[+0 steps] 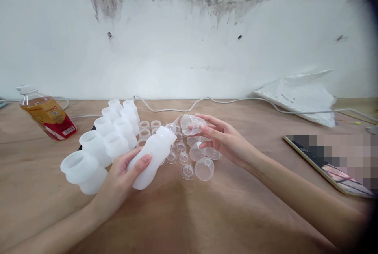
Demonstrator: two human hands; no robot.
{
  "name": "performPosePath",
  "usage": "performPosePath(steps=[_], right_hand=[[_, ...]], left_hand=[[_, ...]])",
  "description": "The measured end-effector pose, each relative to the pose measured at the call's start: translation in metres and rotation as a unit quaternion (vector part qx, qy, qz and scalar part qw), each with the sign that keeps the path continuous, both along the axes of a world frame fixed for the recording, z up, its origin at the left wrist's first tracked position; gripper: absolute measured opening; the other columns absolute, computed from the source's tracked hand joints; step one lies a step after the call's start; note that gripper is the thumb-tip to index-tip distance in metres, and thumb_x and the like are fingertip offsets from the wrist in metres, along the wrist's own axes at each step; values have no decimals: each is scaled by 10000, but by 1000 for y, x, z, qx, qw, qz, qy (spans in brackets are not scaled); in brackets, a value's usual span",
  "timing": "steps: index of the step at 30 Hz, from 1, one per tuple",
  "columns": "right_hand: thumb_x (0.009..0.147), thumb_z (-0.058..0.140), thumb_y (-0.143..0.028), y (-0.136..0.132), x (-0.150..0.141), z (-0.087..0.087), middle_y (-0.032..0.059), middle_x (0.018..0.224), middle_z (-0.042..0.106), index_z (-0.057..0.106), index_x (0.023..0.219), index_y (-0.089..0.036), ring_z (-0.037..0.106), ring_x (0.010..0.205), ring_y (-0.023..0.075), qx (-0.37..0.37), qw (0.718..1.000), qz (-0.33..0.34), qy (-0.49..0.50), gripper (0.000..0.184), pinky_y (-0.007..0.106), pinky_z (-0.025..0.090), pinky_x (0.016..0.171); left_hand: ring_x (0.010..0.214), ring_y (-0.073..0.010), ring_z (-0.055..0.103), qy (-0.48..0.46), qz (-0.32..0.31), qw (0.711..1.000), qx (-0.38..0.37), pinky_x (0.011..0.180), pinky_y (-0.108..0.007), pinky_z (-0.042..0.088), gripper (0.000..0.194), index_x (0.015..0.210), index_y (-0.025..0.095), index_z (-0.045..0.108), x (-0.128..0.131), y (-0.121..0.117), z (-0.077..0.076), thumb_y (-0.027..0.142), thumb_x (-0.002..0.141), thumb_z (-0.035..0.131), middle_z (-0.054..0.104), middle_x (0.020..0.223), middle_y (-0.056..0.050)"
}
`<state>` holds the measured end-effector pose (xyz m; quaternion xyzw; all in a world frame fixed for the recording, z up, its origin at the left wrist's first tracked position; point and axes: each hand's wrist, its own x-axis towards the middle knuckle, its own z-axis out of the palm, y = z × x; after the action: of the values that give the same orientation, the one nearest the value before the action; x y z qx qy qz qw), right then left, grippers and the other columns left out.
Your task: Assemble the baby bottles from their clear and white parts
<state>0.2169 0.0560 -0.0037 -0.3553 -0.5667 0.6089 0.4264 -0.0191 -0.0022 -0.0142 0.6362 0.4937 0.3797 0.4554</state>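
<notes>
A pale, stained wall (177, 49) rises behind a wooden tabletop (177, 222), over which both bare forearms reach in from the near corners. The right forearm slants up and inward from the lower right, fairly straight at the wrist; the left forearm climbs from the lower left, and the two converge near the middle. At the back right lies a crumpled white plastic bag (298, 96), with a phone (325, 167) nearer on the right, and a drink bottle (50, 114) with a red and gold label at far left. The left hand (121, 173) grasps a white bottle (150, 159), thumb laid along its near side and the other fingers mostly hidden behind; the bottle tilts, its neck pointing up and right. Open-mouthed white bottles (116, 143) stand in two rows beyond that hand. The right hand (226, 139) pinches a clear cup (189, 125) between thumb and forefinger, its remaining fingers loosely bent below; the cup lies sideways in the air, close to the neck. Under it, more clear cups (204, 169) rest on the tabletop beside small clear teats (187, 172), with translucent rings (144, 125) just left of them.
</notes>
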Motion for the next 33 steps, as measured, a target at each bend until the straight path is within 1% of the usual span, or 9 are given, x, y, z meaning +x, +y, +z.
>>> performPosePath(steps=[3, 6, 8, 11, 15, 19, 22, 28, 33], right_hand=[[790, 567, -297, 0, -1, -3, 62, 1044, 590, 493, 1124, -229, 564, 914, 145, -6, 1000, 7, 5, 349, 230, 489, 631], [796, 560, -294, -1, -1, -3, 58, 1030, 589, 490, 1122, -229, 557, 901, 141, 6, 1000, 7, -1, 340, 232, 490, 633], [797, 558, -293, -4, -1, 0, 51, 1029, 583, 496, 1115, -236, 555, 894, 140, 29, 999, 10, -13, 328, 239, 494, 640], [789, 568, -287, -8, -2, 8, 47, 1024, 570, 513, 1104, -227, 553, 868, 137, 70, 996, 32, -46, 326, 246, 505, 640], [787, 572, -269, -13, -2, 18, 23, 984, 564, 523, 1108, -224, 561, 754, 99, 113, 987, 54, -101, 328, 240, 511, 644], [777, 579, -262, -12, -1, 18, 10, 916, 581, 523, 1113, -232, 588, 710, 105, 109, 981, 87, -135, 341, 256, 511, 636], [781, 572, -265, -10, -2, 13, 9, 864, 596, 517, 1129, -232, 600, 696, 114, 103, 982, 85, -133, 354, 261, 511, 620], [756, 603, -237, -8, 1, 6, 13, 842, 633, 533, 1122, -214, 620, 722, 126, 89, 985, 101, -105, 373, 253, 522, 628], [750, 611, -198, -7, 4, 5, 12, 849, 660, 554, 1107, -210, 640, 734, 131, 89, 984, 115, -101, 362, 240, 536, 650]], left_hand=[[609, -146, 495, -1, 5, 1000, -7, 521, -227, 392, 336, 822, 177, 585, 1, 0, -2, 483, 809, 448, 565, 666, -10], [653, -151, 502, 5, 4, 1000, -9, 545, -228, 399, 346, 883, 174, 596, 2, -1, -2, 483, 802, 461, 570, 725, -17], [693, -163, 516, 12, -5, 1000, -8, 561, -232, 408, 352, 924, 179, 602, 3, -2, -1, 479, 801, 463, 579, 762, -21], [724, -178, 536, 23, -22, 999, 2, 575, -239, 425, 347, 924, 192, 613, 4, -3, 3, 476, 803, 455, 587, 753, -15], [770, -197, 543, 49, -33, 998, 16, 584, -244, 442, 350, 916, 192, 621, 4, -3, 7, 478, 796, 459, 594, 750, -18], [782, -198, 527, 57, -33, 998, 6, 576, -232, 425, 363, 934, 173, 610, 3, -2, 7, 476, 791, 471, 584, 771, -25], [789, -190, 516, 57, -42, 997, -15, 564, -213, 400, 343, 923, 171, 598, 3, -2, 7, 463, 798, 469, 558, 739, -12], [781, -193, 507, 75, -44, 996, -20, 544, -209, 369, 330, 767, 176, 567, 4, -3, 8, 488, 787, 458, 522, 679, 0], [733, -178, 509, 90, -49, 994, -37, 537, -206, 355, 326, 755, 187, 582, 6, -5, 12, 493, 774, 470, 516, 659, 9]])
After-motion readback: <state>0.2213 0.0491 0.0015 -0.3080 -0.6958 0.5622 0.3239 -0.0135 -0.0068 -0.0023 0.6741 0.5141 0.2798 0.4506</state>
